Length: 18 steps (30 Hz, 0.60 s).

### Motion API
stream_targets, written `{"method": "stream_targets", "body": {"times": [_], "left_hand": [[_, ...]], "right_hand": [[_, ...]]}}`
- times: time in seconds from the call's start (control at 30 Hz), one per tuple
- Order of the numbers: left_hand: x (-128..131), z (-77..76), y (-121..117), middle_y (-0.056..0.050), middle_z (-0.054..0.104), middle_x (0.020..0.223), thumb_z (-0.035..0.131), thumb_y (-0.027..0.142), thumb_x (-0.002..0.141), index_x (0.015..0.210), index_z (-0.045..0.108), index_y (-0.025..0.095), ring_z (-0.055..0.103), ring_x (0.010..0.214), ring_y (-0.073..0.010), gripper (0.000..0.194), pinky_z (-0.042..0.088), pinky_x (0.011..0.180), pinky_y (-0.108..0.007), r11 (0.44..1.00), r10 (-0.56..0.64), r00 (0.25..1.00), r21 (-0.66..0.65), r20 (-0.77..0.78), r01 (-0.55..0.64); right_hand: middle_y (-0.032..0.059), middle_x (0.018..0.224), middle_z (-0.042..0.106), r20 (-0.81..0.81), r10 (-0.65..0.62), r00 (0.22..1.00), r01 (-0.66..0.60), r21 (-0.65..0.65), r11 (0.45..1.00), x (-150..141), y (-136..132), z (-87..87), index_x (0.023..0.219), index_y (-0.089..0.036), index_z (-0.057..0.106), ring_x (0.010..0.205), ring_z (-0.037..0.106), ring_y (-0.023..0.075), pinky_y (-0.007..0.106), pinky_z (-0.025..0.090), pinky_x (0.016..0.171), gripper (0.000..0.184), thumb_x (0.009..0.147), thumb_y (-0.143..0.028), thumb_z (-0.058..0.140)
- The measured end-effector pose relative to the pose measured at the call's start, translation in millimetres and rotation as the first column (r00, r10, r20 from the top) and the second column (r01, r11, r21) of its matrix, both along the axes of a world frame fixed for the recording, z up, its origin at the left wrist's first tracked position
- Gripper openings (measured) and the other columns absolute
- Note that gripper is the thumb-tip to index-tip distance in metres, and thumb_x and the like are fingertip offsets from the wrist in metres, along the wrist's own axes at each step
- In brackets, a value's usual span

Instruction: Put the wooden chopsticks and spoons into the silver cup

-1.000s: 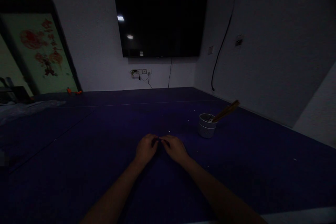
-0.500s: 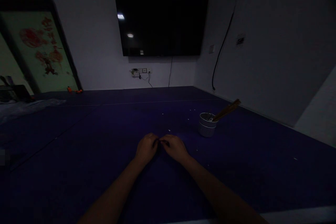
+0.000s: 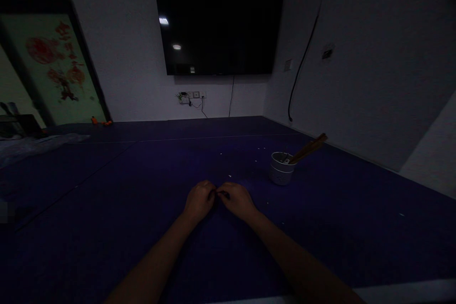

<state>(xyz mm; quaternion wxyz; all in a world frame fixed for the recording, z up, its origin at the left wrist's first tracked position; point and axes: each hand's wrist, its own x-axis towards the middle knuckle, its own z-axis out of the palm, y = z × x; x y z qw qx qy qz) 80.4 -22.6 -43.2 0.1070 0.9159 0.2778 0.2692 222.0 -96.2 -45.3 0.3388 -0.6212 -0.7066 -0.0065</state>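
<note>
My left hand [image 3: 200, 201] and my right hand [image 3: 236, 199] meet fingertip to fingertip, low over a dark blue tabletop [image 3: 149, 171]. Both are closed in a pinch, thumbs and fingers pressed together. Whatever lies between the fingertips is too small and dark to make out. Just beyond the hands is a small white scrap [image 3: 230, 175]. To the right of my right hand stands a grey pot [image 3: 281, 173], upright, with brown sticks [image 3: 309, 148] leaning out of its right side and something whitish inside.
Several tiny white bits are scattered around the pot. Crumpled clear plastic [image 3: 42, 147] lies at the far left, with small orange objects [image 3: 101, 122] behind it. A large dark television [image 3: 221, 33] hangs on the back wall above sockets and cables. A black cable [image 3: 302, 64] runs down the right wall.
The hands stay in the same place, still pinched together. The view has tilted very slightly, and nothing else has visibly moved.
</note>
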Motion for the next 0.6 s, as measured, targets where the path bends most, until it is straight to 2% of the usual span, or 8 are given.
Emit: {"method": "stream_targets", "body": {"times": [0.6], "left_hand": [[0.0,2.2,-1.1,-0.006,0.062,0.082,0.045,0.012,0.076,0.081,0.062,0.019,0.057,0.083,-0.0176,0.019,0.043,0.075,-0.029,1.000,0.015,0.999,0.028,-0.041,-0.013]], "right_hand": [[0.0019,0.090,0.069,0.056,0.003,0.998,-0.003,-0.004,1.000,1.0,-0.1,1.3,0.087,-0.024,0.070,0.084,0.063,0.0155,0.027,0.045,0.074,0.023,0.081,-0.015,0.050]]}}
